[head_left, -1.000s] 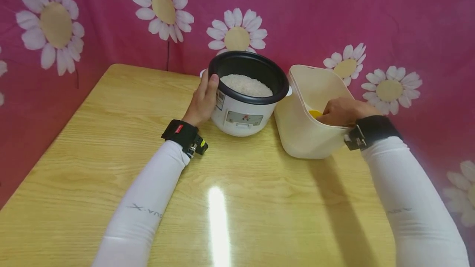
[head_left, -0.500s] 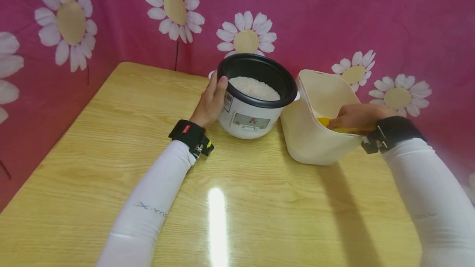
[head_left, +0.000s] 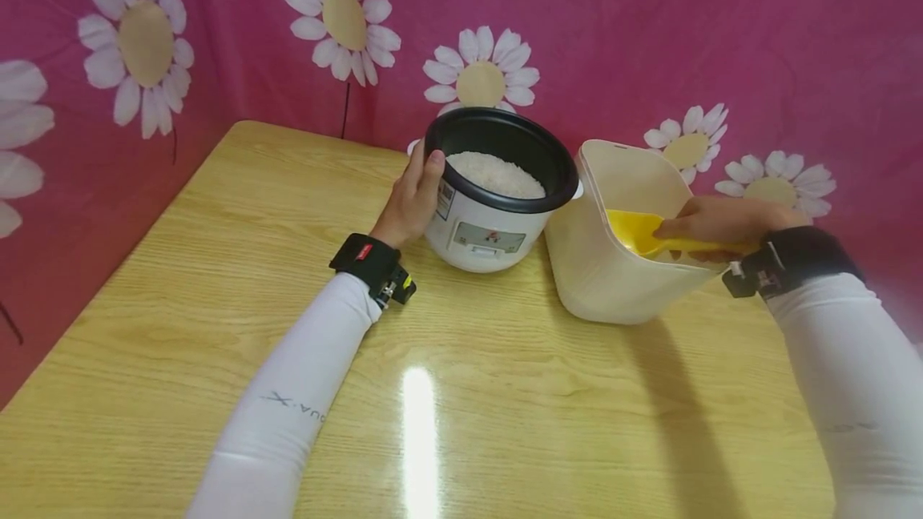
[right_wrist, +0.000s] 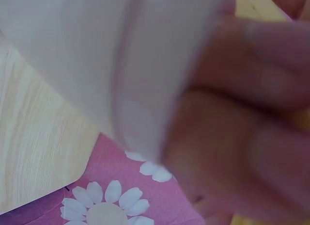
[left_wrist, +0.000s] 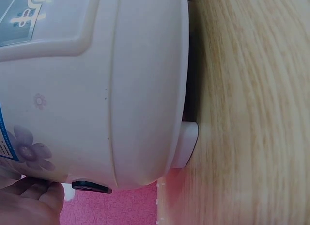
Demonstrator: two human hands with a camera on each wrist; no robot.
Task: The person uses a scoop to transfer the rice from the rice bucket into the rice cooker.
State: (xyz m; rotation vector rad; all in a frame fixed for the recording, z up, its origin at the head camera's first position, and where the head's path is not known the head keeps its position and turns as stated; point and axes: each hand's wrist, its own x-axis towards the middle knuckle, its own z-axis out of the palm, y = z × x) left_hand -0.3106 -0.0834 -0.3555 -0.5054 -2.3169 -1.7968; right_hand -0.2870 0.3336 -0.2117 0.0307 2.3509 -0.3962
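A white rice cooker [head_left: 441,240] with a black inner pot [head_left: 519,130] stands uncovered on the wooden table, white rice [head_left: 497,173] lying in the pot. My left hand [head_left: 409,203] grips its left side, thumb up by the black rim. In the left wrist view, fingertips [left_wrist: 52,196] lie against the cooker's white wall [left_wrist: 145,89]. To the right is a cream bin [head_left: 613,295], tilted toward me. My right hand [head_left: 721,219] holds a yellow scoop [head_left: 633,231] by its handle at the bin's mouth. What the scoop carries is mostly hidden.
A pink cloth [head_left: 577,38] printed with white daisies hangs close behind the table [head_left: 288,327]. The cooker and bin stand side by side near the back edge. A white side handle [head_left: 578,189] of the cooker faces the bin.
The right hand has drawn the yellow scoop up from inside the bin to its mouth, moving rightward. The left hand keeps its hold on the cooker. The head view has shifted slightly.
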